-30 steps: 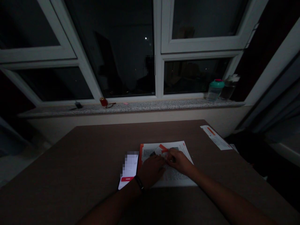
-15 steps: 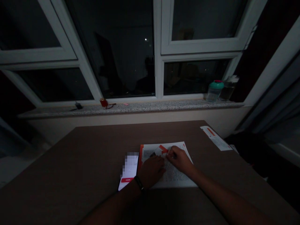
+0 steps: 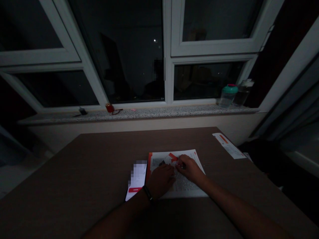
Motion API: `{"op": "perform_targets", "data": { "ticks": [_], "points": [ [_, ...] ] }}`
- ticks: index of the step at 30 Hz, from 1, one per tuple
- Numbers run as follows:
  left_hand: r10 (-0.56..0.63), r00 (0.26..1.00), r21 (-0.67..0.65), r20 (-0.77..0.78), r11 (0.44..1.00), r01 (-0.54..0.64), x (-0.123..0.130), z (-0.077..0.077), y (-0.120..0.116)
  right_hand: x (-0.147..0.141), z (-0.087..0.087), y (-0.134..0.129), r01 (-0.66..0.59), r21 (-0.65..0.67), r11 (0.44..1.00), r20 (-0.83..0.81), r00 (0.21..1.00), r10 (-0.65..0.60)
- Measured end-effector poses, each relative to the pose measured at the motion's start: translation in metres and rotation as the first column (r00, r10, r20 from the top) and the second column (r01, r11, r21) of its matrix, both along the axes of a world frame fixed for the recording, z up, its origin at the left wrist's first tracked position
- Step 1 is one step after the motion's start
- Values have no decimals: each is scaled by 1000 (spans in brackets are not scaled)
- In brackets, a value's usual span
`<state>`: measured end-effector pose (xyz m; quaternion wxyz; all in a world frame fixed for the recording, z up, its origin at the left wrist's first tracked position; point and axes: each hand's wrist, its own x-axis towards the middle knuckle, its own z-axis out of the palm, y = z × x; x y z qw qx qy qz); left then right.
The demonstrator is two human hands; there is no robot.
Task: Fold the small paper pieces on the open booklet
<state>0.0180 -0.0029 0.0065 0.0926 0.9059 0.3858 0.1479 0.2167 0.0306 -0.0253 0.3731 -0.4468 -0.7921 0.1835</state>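
Observation:
A printed sheet or booklet (image 3: 189, 186) with a red left edge lies on the dark table. My left hand (image 3: 161, 179), a dark band at its wrist, rests over its left half, fingers bent towards a small red and white piece (image 3: 172, 157) on the page. On the piece's right side, my right hand (image 3: 189, 167) has thumb and forefinger pinched together at its edge; what they hold is too small and dim to make out. A lit phone (image 3: 137, 179) lies just left of the page, partly beside my left wrist.
Another paper strip (image 3: 229, 146) lies at the table's (image 3: 104, 156) back right. On the windowsill (image 3: 154, 112) stand a teal-lidded bottle (image 3: 228, 96), a clear bottle (image 3: 243, 93), a small red jar (image 3: 109, 108) and a dark small item (image 3: 82, 111).

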Motion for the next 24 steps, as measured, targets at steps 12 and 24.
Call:
{"op": "perform_targets", "data": {
  "ticks": [12,24],
  "points": [
    [39,999,27,12,999,-40,2,-2,-5,-2,-3,1,24,-28,999,-33,999,-25],
    [-8,1000,55,4,998,8,-1,-3,-3,4,1,2,93,-5,996,-100,991,-93]
  ]
}}
